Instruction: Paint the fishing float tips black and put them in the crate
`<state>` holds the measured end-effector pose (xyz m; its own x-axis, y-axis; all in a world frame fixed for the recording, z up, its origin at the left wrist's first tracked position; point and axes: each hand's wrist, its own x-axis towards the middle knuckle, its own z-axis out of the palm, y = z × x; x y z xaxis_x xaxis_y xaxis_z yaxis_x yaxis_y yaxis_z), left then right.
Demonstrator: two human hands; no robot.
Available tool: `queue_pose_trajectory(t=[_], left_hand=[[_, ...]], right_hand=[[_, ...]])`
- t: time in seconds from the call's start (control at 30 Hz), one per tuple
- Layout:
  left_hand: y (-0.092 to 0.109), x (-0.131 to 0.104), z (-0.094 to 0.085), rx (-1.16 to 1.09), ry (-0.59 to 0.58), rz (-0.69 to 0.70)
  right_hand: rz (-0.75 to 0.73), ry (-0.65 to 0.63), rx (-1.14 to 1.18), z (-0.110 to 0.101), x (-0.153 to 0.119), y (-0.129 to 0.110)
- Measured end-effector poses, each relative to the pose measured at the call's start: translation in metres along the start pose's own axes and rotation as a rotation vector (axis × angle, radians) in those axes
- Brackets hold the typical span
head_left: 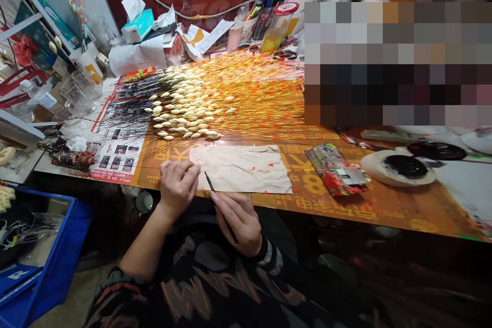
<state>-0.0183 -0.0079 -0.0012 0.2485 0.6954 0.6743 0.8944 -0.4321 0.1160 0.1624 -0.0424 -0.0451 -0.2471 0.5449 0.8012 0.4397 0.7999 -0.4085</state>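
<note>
My left hand (179,184) is closed over the left edge of a pale cloth (246,184), pinching a fishing float whose body is hidden by the fingers. Its thin tip (226,170) runs rightward across the cloth, which bears a few red spots. In my right hand (240,220) is a slim black brush (209,182), gripped like a pen, its point close to the float's tip; I cannot tell whether they touch. Behind the cloth lies a large heap of fishing floats (188,107) with cream bodies, dark stems and orange-yellow tips.
A paint-smeared palette (338,169) sits right of the cloth, beside a round pale thing with a black centre (400,168). Tissues (138,25), jars (279,25) and papers line the back. A blue crate (73,246) stands low at left. A blurred patch covers the upper right.
</note>
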Motion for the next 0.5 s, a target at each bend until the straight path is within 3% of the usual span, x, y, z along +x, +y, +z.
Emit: queue_pose_trajectory(t=[0.5], left_hand=[[-0.0003, -0.0005, -0.0004, -0.005, 0.014, 0.000]], right_hand=[[0.006, -0.004, -0.020, 0.0015, -0.0014, 0.0002]])
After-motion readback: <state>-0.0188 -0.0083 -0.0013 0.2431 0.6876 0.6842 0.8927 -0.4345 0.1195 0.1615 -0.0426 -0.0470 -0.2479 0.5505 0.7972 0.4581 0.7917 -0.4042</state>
